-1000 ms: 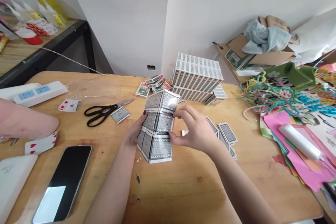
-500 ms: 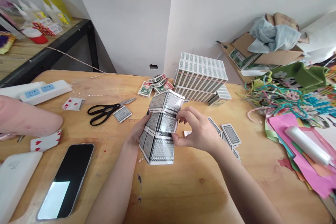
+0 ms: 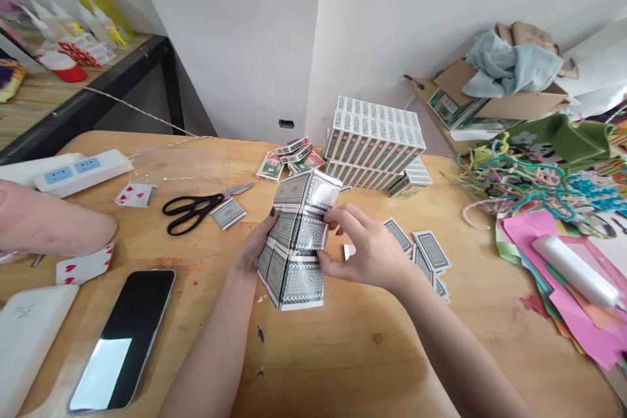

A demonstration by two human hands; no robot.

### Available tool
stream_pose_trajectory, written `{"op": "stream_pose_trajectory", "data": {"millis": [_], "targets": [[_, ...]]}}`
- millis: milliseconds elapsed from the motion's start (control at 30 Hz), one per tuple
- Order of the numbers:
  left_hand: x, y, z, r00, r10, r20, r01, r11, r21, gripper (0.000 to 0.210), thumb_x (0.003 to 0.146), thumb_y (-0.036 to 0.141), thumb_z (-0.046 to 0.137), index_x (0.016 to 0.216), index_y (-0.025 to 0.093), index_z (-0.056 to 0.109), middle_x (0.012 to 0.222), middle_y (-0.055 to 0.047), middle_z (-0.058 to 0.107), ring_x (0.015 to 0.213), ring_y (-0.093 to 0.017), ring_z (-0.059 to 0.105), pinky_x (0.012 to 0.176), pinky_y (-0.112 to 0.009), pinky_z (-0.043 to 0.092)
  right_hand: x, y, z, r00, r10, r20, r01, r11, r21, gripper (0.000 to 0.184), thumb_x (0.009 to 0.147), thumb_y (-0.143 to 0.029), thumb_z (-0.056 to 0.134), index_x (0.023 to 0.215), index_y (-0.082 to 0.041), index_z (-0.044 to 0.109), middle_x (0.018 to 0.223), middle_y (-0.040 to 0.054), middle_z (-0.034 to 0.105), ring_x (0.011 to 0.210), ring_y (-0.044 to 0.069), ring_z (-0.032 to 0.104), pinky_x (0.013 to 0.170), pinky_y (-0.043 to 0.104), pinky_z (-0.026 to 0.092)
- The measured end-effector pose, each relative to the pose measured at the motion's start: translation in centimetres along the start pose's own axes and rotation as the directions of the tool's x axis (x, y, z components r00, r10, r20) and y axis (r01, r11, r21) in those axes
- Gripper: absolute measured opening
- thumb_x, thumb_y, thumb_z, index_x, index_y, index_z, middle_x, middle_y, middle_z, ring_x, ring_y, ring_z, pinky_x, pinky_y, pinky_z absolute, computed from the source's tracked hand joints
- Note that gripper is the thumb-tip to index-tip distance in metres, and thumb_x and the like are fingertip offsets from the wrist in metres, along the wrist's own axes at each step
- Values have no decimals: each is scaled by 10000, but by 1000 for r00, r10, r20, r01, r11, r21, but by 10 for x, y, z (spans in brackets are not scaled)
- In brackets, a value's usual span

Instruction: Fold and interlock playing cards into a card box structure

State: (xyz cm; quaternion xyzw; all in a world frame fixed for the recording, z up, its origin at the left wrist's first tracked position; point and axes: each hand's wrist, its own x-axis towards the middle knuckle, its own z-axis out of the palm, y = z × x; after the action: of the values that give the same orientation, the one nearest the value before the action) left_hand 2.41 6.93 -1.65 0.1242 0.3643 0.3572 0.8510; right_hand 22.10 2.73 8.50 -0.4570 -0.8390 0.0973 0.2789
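Between my hands is a folded structure made of playing cards (image 3: 289,238), with grey patterned backs facing out and white edges, raised above the table and tilted. My left hand (image 3: 258,241) grips its left side, thumb on the outer face and the other fingers hidden behind. At the right edge, my right hand (image 3: 362,245) pinches the middle card between thumb and fingers. Several loose cards (image 3: 431,251) lie face down right of my right hand. Black-handled scissors (image 3: 196,211) rest to the left, touching a cut card (image 3: 228,213).
Stacked card boxes (image 3: 375,137) stand at the back, beside a small pile of card packs (image 3: 294,160). A phone (image 3: 125,339), a power strip (image 3: 83,173) and a pink cylinder (image 3: 53,219) are on the left. Pipe cleaners (image 3: 529,176) and coloured paper (image 3: 558,281) lie right.
Both hands keep their hold on the card structure. It has shifted very slightly left, and my right fingers have moved a little left with it.
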Motion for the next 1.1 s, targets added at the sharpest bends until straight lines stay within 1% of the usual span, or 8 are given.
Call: {"op": "stream_pose_trajectory", "data": {"millis": [133, 233, 367, 500, 667, 867, 1000, 1100], "targets": [[-2, 0, 4, 1000, -5, 8, 5, 1000, -13, 443, 891, 440, 497, 1204, 140, 585, 956, -128, 729, 919, -297, 683, 804, -412, 524, -4, 4, 10, 999, 8, -42, -7, 999, 34, 315, 734, -325, 574, 994, -173, 482, 742, 18, 637, 604, 135, 613, 550, 256, 509], [-3, 0, 5, 1000, -18, 13, 19, 999, -29, 426, 895, 428, 496, 1196, 143, 591, 982, -134, 725, 973, -303, 667, 809, -405, 521, -7, 5, 16, 998, 25, -57, -21, 997, 75, 334, 727, -333, 568, 1005, -182, 462, 686, -6, 643, 574, 133, 636, 531, 242, 506], [-3, 0, 5, 999, -38, 5, 38, 998, -41, 429, 875, 458, 523, 1160, 151, 610, 990, -127, 722, 976, -300, 664, 806, -401, 527, -7, 2, 17, 996, 48, -76, -40, 993, 112, 353, 700, -331, 582, 1005, -194, 467, 716, 5, 671, 625, 143, 669, 547, 235, 512], [-3, 0, 4, 999, -44, 0, 44, 998, -41, 410, 855, 481, 546, 1106, 170, 640, 991, -100, 723, 960, -283, 672, 793, -380, 537, -7, -2, 13, 996, 72, -52, -65, 990, 126, 339, 692, -311, 598, 989, -201, 478, 723, 5, 672, 625, 138, 664, 567, 233, 515], [-2, -1, 1, 1000, -29, -9, 28, 999, -41, 425, 824, 458, 603, 1123, 157, 630, 986, -98, 727, 925, -278, 682, 792, -393, 544, -7, -5, 11, 998, 51, -40, -47, 993, 108, 297, 705, -292, 591, 960, -195, 475, 712, 6, 657, 606, 131, 647, 554, 230, 509], [-2, -1, 2, 1000, -16, -9, 16, 999, -43, 368, 847, 414, 587, 1109, 161, 632, 984, -86, 732, 944, -263, 683, 828, -372, 537, -9, -6, 10, 998, 54, -21, -52, 995, 87, 265, 721, -310, 583, 936, -195, 478, 701, 2, 646, 594, 126, 631, 539, 229, 492], [-3, -1, 2, 1000, -21, -4, 21, 1000, -23, 415, 834, 435, 597, 1127, 142, 629, 971, -107, 734, 960, -289, 679, 840, -391, 534, -10, -8, 9, 998, 60, -20, -59, 997, 47, 239, 737, -316, 567, 921, -190, 480, 685, 1, 648, 579, 128, 627, 534, 235, 484], [-1, -2, 0, 1000, -7, -9, 7, 1000, 10, 424, 829, 437, 602, 1110, 121, 638, 939, -117, 739, 965, -304, 677, 857, -411, 528, -9, -8, 9, 999, 35, -22, -36, 999, -6, 222, 739, -292, 536, 920, -176, 482, 662, 3, 645, 553, 131, 620, 509, 235, 467]]}}
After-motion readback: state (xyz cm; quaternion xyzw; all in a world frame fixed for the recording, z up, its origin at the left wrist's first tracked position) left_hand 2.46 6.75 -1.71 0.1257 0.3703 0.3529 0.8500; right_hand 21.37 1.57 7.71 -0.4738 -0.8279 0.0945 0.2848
